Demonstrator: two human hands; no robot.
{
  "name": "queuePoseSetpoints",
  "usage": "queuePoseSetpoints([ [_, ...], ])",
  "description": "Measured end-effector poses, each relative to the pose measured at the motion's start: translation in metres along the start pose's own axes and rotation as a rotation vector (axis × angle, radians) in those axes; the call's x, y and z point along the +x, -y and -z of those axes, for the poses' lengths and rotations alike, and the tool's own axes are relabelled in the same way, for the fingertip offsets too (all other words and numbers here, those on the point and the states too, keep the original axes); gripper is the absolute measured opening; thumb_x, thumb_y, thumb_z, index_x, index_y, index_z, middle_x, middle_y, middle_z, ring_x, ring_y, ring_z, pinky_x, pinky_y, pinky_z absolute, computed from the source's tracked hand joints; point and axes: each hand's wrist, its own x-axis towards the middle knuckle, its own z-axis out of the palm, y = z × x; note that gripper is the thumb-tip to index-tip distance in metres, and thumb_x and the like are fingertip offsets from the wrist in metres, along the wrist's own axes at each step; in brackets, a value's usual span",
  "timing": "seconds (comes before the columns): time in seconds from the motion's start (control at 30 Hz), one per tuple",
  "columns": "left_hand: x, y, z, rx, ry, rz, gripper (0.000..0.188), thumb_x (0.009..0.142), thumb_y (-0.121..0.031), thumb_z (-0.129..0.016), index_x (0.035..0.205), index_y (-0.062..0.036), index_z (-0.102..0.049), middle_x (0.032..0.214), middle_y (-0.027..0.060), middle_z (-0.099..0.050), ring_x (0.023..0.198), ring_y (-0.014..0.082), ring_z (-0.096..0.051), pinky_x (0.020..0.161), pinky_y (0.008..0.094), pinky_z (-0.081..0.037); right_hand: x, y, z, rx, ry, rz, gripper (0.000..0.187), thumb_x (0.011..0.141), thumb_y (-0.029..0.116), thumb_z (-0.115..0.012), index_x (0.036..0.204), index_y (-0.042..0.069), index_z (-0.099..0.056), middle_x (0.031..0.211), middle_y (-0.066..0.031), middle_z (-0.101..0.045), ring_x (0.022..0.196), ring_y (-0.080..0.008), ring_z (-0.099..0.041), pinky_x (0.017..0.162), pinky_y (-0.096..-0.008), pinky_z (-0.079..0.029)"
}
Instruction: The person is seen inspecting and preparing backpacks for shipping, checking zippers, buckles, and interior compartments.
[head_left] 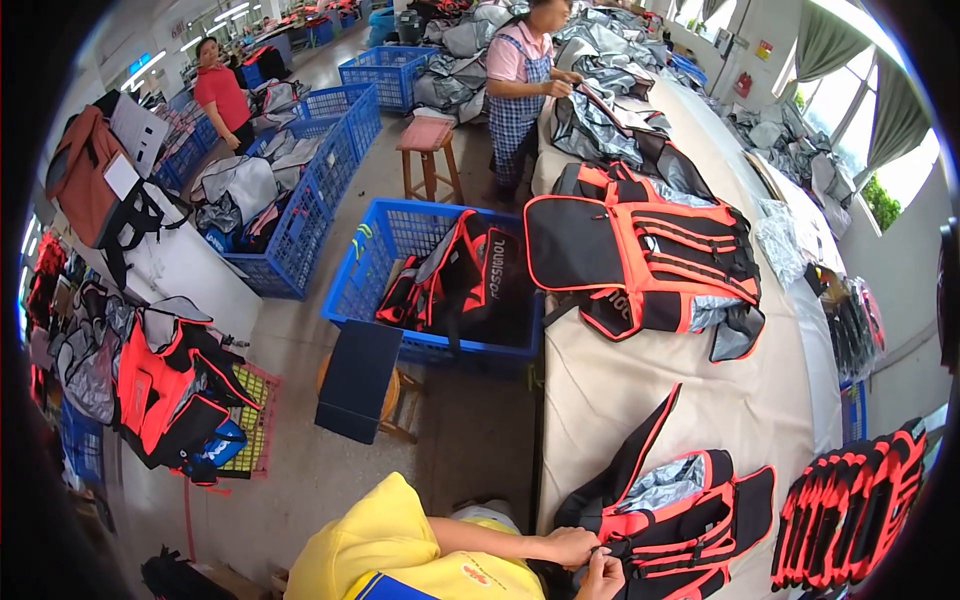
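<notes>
At the near edge of the long table, a black and orange-red backpack (690, 520) lies with its straps up and a patch of silver lining showing. My left hand (572, 546) has its fingers closed on the backpack's left edge. Just below and to the right, my right hand (602, 575) pinches at the same black edge, its fingertips close to the left hand's. What exactly lies between the fingertips is too small to make out. A long black flap with red trim (645, 450) sticks up from the backpack, away from my hands.
More backpacks (650, 250) are stacked farther along the beige-covered table (590, 400). A blue crate (430, 345) with backpacks stands left of it, near a stool with a dark board (360, 380). Red-black pieces (850, 510) line the right side. A person in a checked apron (520, 90) works beyond.
</notes>
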Motion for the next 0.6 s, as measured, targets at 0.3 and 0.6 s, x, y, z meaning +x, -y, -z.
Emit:
queuePoseSetpoints([
  [0.3, -0.005, 0.003, 0.006, -0.103, 0.075, 0.018, 0.054, 0.105, -0.042, -0.049, 0.073, -0.0048, -0.070, 0.060, 0.0097, -0.069, 0.054, 0.0250, -0.072, 0.056, 0.0396, -0.056, 0.018, -0.039, 0.014, -0.167, 0.076, 0.104, 0.030, 0.101, 0.026, -0.073, 0.082, 0.005, -0.065, 0.064, 0.0027, -0.057, 0.054, -0.0046, -0.043, 0.047, -0.0241, -0.030],
  [0.6, 0.001, 0.018, -0.012, 0.243, -0.135, -0.078, 0.016, 0.086, -0.023, -0.069, 0.076, -0.0156, -0.079, 0.062, 0.0041, -0.071, 0.059, 0.0217, -0.071, 0.057, 0.0416, -0.052, 0.025, -0.055, 0.022, -0.100, 0.158, 0.241, 0.026, 0.100, 0.026, -0.075, 0.092, 0.002, -0.071, 0.071, 0.0021, -0.063, 0.059, -0.0055, -0.049, 0.051, -0.0234, -0.037],
])
